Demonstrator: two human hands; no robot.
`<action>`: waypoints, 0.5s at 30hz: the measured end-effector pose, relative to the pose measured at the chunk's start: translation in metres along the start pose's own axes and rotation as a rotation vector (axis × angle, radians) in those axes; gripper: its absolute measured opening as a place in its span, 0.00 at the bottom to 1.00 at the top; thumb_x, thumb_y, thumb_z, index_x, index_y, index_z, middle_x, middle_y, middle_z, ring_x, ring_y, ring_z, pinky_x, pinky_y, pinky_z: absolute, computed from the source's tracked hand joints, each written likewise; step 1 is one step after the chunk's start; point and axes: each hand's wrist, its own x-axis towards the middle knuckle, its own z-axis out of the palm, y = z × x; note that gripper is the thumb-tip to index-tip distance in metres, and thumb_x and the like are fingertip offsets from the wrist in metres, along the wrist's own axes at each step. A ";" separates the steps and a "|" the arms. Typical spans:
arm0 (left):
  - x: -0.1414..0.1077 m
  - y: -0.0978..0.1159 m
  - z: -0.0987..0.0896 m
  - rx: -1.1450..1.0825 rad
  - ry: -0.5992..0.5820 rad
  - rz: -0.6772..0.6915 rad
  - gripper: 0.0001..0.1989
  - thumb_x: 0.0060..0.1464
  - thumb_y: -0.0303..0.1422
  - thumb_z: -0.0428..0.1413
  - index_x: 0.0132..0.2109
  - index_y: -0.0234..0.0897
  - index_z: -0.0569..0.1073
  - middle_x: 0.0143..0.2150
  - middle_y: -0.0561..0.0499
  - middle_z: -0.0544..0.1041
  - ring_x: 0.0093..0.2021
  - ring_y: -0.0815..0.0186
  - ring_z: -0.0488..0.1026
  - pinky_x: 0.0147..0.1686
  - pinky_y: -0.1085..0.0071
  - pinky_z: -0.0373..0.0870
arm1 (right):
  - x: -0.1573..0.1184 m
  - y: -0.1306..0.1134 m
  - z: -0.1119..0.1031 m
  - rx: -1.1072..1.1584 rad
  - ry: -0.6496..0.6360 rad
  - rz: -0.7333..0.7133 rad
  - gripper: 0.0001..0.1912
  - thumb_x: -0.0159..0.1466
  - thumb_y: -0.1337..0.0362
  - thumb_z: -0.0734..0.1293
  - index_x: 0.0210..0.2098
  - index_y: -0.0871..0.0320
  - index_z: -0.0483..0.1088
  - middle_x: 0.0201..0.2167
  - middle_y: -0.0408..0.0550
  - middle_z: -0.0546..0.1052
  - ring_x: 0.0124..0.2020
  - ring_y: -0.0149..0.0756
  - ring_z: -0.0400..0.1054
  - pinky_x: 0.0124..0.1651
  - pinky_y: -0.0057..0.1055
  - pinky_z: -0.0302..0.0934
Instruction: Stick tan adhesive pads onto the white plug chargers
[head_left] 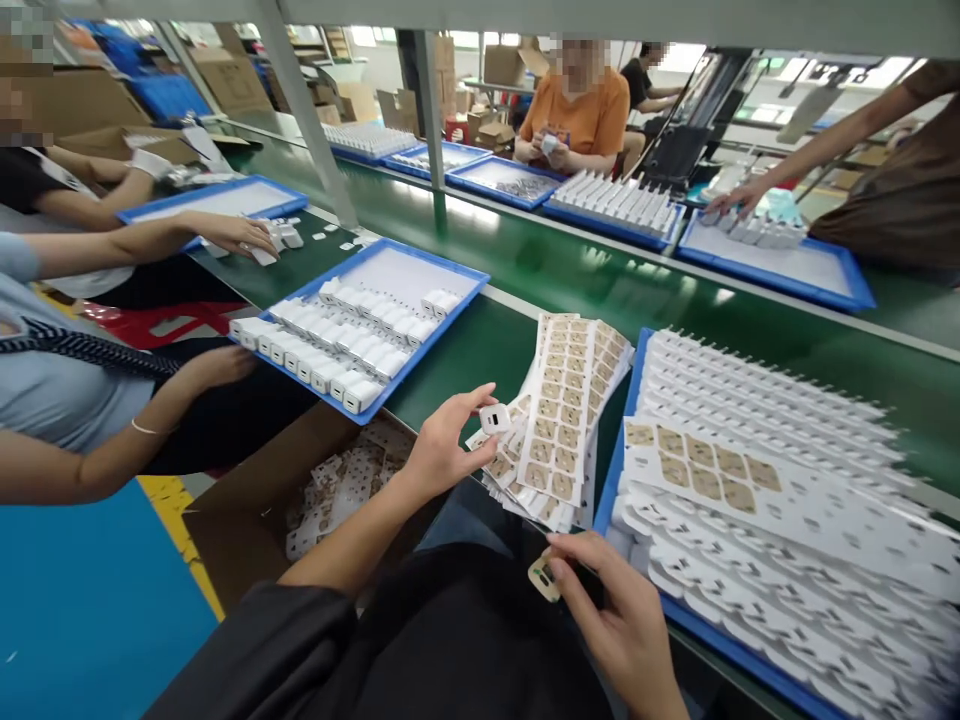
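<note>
Between the thumb and fingers of my left hand point(448, 448) is a small white charger housing point(495, 418), its face with dark port slots turned toward me. Lower down, my right hand point(619, 615) pinches a tan adhesive sticker point(543, 578) with cut-out holes. The two pieces are apart. Just beyond my hands lies a fanned stack of sticker sheets point(559, 410) with rows of tan stickers. At the right, a partly used sticker sheet point(712, 470) rests across rows of white housings point(720, 570) in a blue tray point(624, 440).
To the left, another blue tray point(420, 375) holds rows of white chargers point(337, 340). A cardboard box point(232, 530) with discarded sheets stands below the green table point(480, 330). Co-workers sit at the left and across the bench. A metal post point(307, 110) rises ahead.
</note>
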 end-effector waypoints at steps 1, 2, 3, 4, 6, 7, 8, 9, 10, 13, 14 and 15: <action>0.004 -0.007 -0.007 0.066 0.003 -0.024 0.32 0.56 0.25 0.58 0.66 0.41 0.62 0.51 0.45 0.76 0.49 0.62 0.75 0.50 0.66 0.75 | 0.002 0.000 0.002 -0.010 -0.016 -0.033 0.13 0.68 0.73 0.66 0.49 0.53 0.73 0.34 0.45 0.80 0.34 0.34 0.76 0.39 0.27 0.70; 0.011 -0.015 -0.015 0.138 0.003 -0.051 0.31 0.55 0.25 0.57 0.66 0.40 0.63 0.51 0.44 0.75 0.49 0.61 0.75 0.49 0.66 0.75 | 0.003 0.000 0.004 -0.013 -0.033 -0.063 0.12 0.68 0.73 0.66 0.48 0.53 0.73 0.34 0.46 0.80 0.35 0.35 0.76 0.39 0.27 0.70; 0.019 -0.024 -0.025 0.209 0.000 -0.076 0.30 0.55 0.25 0.56 0.64 0.40 0.65 0.52 0.44 0.74 0.50 0.60 0.75 0.49 0.66 0.75 | 0.004 0.000 0.005 -0.010 -0.047 -0.087 0.12 0.68 0.73 0.66 0.47 0.53 0.73 0.35 0.46 0.80 0.35 0.35 0.76 0.40 0.27 0.71; 0.031 -0.035 -0.035 0.275 -0.006 -0.097 0.28 0.55 0.25 0.55 0.63 0.39 0.68 0.53 0.44 0.73 0.50 0.59 0.74 0.48 0.66 0.75 | 0.005 0.001 0.006 -0.004 -0.059 -0.105 0.11 0.68 0.73 0.66 0.47 0.54 0.73 0.35 0.46 0.80 0.35 0.35 0.76 0.40 0.27 0.71; 0.062 -0.064 -0.059 0.387 -0.039 -0.122 0.23 0.55 0.26 0.54 0.58 0.39 0.72 0.54 0.44 0.72 0.53 0.57 0.73 0.51 0.64 0.73 | 0.004 0.002 0.008 0.004 -0.072 -0.119 0.10 0.68 0.73 0.65 0.46 0.54 0.73 0.34 0.46 0.80 0.35 0.34 0.76 0.40 0.26 0.71; 0.081 -0.081 -0.071 0.438 -0.054 -0.132 0.21 0.56 0.27 0.54 0.56 0.39 0.74 0.54 0.44 0.72 0.53 0.56 0.73 0.53 0.63 0.72 | 0.004 0.003 0.008 0.005 -0.074 -0.120 0.10 0.68 0.72 0.65 0.46 0.54 0.73 0.34 0.46 0.80 0.35 0.34 0.76 0.40 0.26 0.71; 0.101 -0.100 -0.081 0.491 -0.066 -0.155 0.20 0.56 0.27 0.54 0.55 0.39 0.75 0.55 0.44 0.72 0.54 0.55 0.72 0.55 0.62 0.70 | 0.003 0.004 0.009 0.002 -0.073 -0.117 0.10 0.69 0.72 0.65 0.45 0.54 0.73 0.34 0.46 0.80 0.35 0.34 0.76 0.40 0.25 0.71; 0.120 -0.118 -0.089 0.544 -0.075 -0.198 0.20 0.55 0.27 0.54 0.55 0.38 0.75 0.56 0.44 0.72 0.57 0.54 0.70 0.58 0.60 0.68 | 0.003 0.005 0.009 -0.001 -0.068 -0.115 0.09 0.69 0.72 0.65 0.45 0.54 0.73 0.34 0.46 0.80 0.35 0.33 0.76 0.40 0.25 0.71; 0.138 -0.136 -0.095 0.580 -0.092 -0.251 0.21 0.55 0.26 0.54 0.56 0.38 0.74 0.57 0.43 0.72 0.59 0.53 0.68 0.60 0.59 0.66 | 0.003 0.006 0.009 -0.002 -0.063 -0.114 0.09 0.69 0.72 0.64 0.45 0.54 0.73 0.34 0.46 0.80 0.35 0.33 0.76 0.40 0.24 0.71; 0.176 -0.179 -0.098 0.619 -0.114 -0.319 0.21 0.53 0.23 0.53 0.54 0.33 0.74 0.57 0.40 0.72 0.60 0.51 0.67 0.62 0.56 0.63 | 0.005 0.009 0.012 -0.012 -0.043 -0.121 0.09 0.70 0.70 0.64 0.45 0.53 0.73 0.34 0.45 0.80 0.35 0.32 0.77 0.40 0.22 0.71; 0.182 -0.189 -0.094 0.625 -0.122 -0.337 0.20 0.53 0.23 0.52 0.54 0.32 0.74 0.56 0.39 0.72 0.59 0.51 0.67 0.61 0.56 0.64 | 0.006 0.009 0.012 -0.019 -0.036 -0.124 0.08 0.70 0.70 0.63 0.45 0.53 0.73 0.34 0.45 0.80 0.34 0.32 0.77 0.39 0.22 0.71; 0.185 -0.197 -0.090 0.631 -0.132 -0.358 0.20 0.54 0.23 0.53 0.54 0.31 0.74 0.56 0.38 0.72 0.58 0.52 0.68 0.60 0.57 0.65 | 0.007 0.010 0.013 -0.027 -0.026 -0.128 0.08 0.70 0.69 0.63 0.45 0.52 0.72 0.34 0.45 0.80 0.34 0.32 0.77 0.39 0.22 0.72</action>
